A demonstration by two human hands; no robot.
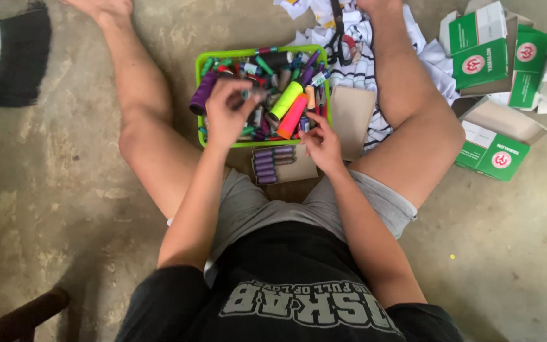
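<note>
Thread spools (286, 101) amid cloth (362, 57), boxes (495, 63)

The basket (199, 95) was glossy green plastic, and the thread spools (286, 101) in it showed smooth wound yarn, some neon bright. The small box (299, 170) and the green-and-white cartons (479, 63) were matt cardboard. The striped cloth (362, 69) looked soft and crumpled. The floor (64, 190) was rough, mottled concrete.
</note>
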